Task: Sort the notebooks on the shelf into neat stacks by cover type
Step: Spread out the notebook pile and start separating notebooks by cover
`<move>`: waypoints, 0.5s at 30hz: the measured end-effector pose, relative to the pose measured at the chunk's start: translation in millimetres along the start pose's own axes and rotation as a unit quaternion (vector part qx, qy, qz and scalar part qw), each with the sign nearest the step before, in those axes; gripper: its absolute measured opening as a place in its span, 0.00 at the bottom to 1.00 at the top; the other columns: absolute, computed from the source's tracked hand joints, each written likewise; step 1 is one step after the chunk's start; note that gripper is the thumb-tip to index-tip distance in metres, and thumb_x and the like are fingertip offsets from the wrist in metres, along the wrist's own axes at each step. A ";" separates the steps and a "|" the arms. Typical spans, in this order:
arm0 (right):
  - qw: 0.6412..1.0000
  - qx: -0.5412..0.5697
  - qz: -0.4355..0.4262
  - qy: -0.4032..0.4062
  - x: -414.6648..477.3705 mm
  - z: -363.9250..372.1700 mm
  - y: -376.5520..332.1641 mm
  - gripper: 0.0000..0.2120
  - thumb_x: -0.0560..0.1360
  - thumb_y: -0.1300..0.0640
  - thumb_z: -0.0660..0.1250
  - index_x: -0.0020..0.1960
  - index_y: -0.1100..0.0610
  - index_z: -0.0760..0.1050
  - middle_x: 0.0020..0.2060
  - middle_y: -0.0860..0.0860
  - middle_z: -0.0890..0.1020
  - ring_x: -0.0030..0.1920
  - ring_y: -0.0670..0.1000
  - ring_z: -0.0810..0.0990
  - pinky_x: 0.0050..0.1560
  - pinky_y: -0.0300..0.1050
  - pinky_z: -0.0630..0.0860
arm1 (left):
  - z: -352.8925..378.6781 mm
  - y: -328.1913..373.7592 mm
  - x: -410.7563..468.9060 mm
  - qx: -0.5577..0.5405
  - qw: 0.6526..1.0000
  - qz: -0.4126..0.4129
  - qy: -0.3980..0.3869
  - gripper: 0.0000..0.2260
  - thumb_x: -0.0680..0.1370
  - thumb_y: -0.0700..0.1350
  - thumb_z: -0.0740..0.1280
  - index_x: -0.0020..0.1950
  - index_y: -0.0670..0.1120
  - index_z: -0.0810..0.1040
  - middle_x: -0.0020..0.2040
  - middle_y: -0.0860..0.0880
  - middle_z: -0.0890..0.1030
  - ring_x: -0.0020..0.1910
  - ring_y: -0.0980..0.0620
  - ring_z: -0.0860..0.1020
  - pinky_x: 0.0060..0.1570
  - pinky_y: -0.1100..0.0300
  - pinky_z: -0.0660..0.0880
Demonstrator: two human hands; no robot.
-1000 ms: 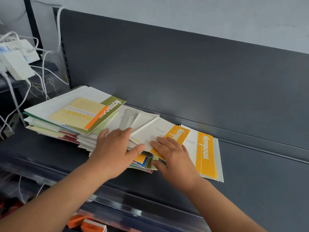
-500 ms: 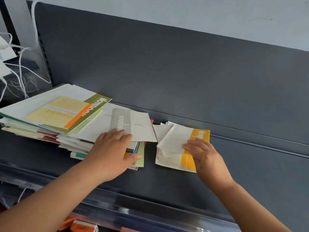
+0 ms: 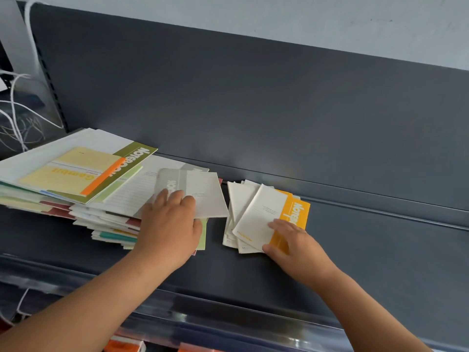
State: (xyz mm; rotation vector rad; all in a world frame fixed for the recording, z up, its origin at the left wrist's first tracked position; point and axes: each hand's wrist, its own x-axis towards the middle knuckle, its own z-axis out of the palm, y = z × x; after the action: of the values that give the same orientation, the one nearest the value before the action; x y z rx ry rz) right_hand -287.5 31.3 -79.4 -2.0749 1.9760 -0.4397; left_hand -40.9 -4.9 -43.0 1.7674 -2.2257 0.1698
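The sorting is sitting partway along: one cover type is already lying apart from the rest, and most of the notebooks are waiting unsorted.

The mixed pile (image 3: 106, 212) is sprawling over the left end of the shelf (image 3: 380, 250), fanned and uneven, with a yellow notebook (image 3: 71, 174) lying on a green-banded notebook (image 3: 137, 154) at its top. The orange-banded stack (image 3: 261, 214) is lying just right of the pile, near the middle of the shelf and close to the back panel (image 3: 253, 97), its covers splayed rather than squared.

The left grip (image 3: 168, 224) is lying flat, fingers apart and fairly straight, pressing on a grey-banded notebook (image 3: 200, 194) at the pile's right edge; it is not clamping anything. The right grip (image 3: 291, 240) is resting with fingers laid on the top orange cover and the thumb against the stack's near edge. It looks unclamped, though whether the thumb is tucking under is hard to tell.

The step in hand appears to be tidying the orange stack while steadying the pile. Next, the right hand is likely needing to square those splayed edges, while the left is needing to slide the grey notebook clear toward a bare stretch of shelf without dragging its neighbours off the front edge.
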 end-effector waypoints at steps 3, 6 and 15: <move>0.999 0.038 0.000 0.029 -1.3 1.8 -5.1 0.33 0.78 0.44 0.64 0.78 0.48 0.54 0.77 0.43 0.59 0.76 0.45 0.57 0.71 0.39 0.58 | 4.8 5.5 0.4 -0.004 0.998 0.057 0.019 0.08 0.80 0.45 0.58 0.57 0.50 0.73 0.56 0.52 0.79 0.55 0.48 0.75 0.53 0.52 0.72; 0.995 0.069 -0.017 0.071 -4.3 -1.0 -11.7 0.36 0.77 0.46 0.67 0.78 0.47 0.52 0.77 0.41 0.56 0.76 0.43 0.56 0.69 0.36 0.58 | 11.7 19.3 4.2 0.007 0.993 0.114 0.035 0.11 0.75 0.40 0.65 0.55 0.47 0.79 0.53 0.46 0.84 0.53 0.41 0.81 0.56 0.44 0.74; 1.000 0.022 0.008 0.010 -20.7 -5.9 12.5 0.38 0.73 0.60 0.64 0.78 0.50 0.51 0.78 0.48 0.53 0.78 0.50 0.51 0.77 0.46 0.50 | 56.9 80.1 -6.2 -0.023 0.953 0.279 -0.116 0.17 0.82 0.48 0.57 0.70 0.47 0.70 0.71 0.44 0.72 0.70 0.41 0.68 0.68 0.47 0.64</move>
State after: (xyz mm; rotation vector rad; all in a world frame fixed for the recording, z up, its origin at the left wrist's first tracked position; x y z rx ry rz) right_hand -302.0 51.4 -79.6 -2.0347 1.9734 -0.4987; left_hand -125.9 4.5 -91.8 1.1382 -2.8262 0.0241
